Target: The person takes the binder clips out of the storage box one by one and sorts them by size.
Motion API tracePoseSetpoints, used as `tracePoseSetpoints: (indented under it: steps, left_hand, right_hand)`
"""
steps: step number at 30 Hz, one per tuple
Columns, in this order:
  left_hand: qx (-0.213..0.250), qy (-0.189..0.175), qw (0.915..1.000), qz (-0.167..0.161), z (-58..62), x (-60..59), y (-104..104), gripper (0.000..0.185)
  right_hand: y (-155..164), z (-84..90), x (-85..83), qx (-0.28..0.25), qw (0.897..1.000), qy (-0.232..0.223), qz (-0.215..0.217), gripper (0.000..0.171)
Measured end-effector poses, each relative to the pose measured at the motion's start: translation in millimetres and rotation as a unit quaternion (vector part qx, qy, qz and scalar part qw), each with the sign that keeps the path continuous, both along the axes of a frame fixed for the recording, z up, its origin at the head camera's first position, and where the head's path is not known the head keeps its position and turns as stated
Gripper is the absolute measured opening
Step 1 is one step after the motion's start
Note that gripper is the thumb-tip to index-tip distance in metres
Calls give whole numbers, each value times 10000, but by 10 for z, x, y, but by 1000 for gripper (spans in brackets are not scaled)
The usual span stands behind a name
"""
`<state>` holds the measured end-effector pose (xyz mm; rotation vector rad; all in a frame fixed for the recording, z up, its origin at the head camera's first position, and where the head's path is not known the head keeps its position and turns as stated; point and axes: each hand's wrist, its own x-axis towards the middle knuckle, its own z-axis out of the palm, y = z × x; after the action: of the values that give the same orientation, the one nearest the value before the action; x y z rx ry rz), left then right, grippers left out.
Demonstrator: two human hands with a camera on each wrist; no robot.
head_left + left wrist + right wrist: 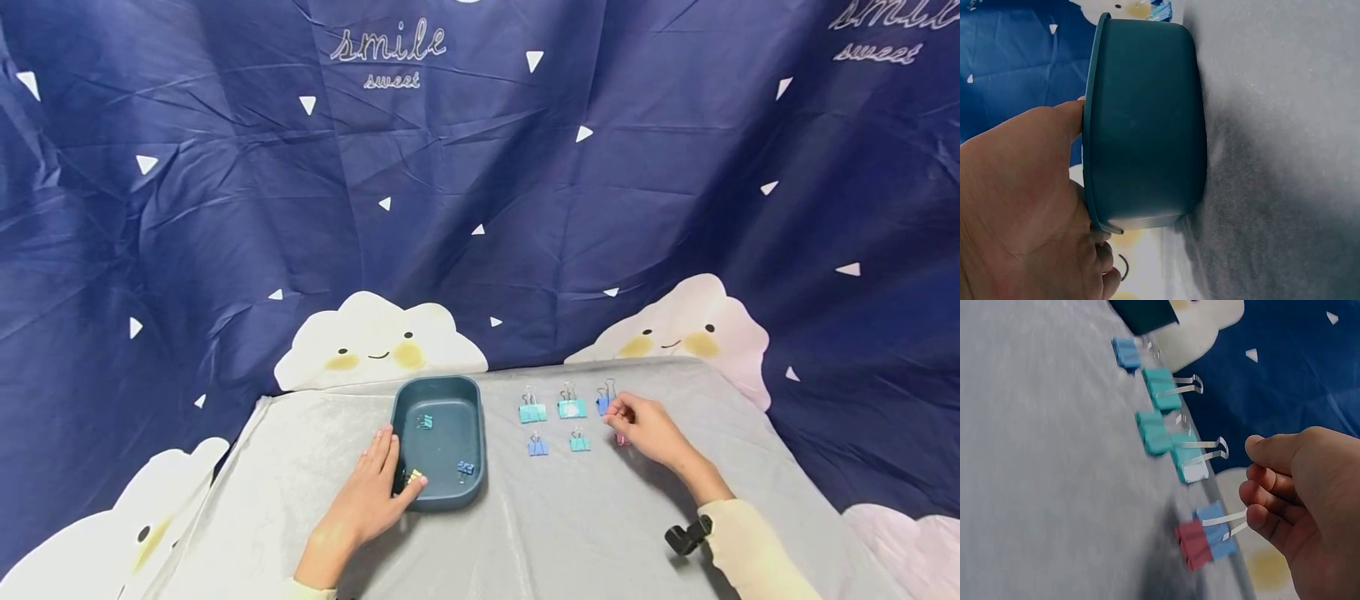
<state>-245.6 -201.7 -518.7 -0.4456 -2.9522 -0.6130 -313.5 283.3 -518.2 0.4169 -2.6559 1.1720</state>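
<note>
My left hand [366,490] rests at the near left corner of a dark teal bin [483,442], fingers along its left side, thumb over the near rim. Inside are a teal binder clip [425,422], a blue one [466,467] and a yellow one [415,475] beside the thumb. My right hand [648,429], fingers loosely bent, hovers by a red binder clip [1194,544] and a larger blue binder clip [1217,534]. In the right wrist view a gap shows between thumb and fingers, with nothing held. The hand partly hides both clips in the head view.
Two large teal binder clips [532,412] stand left of the large blue one. In front of them are a small blue binder clip [537,447] and a small teal binder clip [580,442]. Grey cloth [540,533] covers the table; a dark blue curtain [450,275] hangs behind.
</note>
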Motion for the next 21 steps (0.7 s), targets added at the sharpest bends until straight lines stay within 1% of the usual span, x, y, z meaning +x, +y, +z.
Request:
tracePoseSetpoints:
  steps: [2,8,16,21]
  left_hand:
    - [-15,-20,10000,19,-3,-2,0,91]
    - [-4,-6,10000,-6,-17,-7,-8,92]
    - [-38,-33,10000,-14,-35,-16,-20,97]
    - [-48,-136,9999,-19,-26,-10,-32,103]
  right_hand:
    - [-79,29,-12,41,9999,29,93,9]
    - [-335,129,-74,563,9971,442,254,13]
    - [-691,250,-143,658,9921,680,821,13]
    - [-924,313,-184,720,9898,651,1042,14]
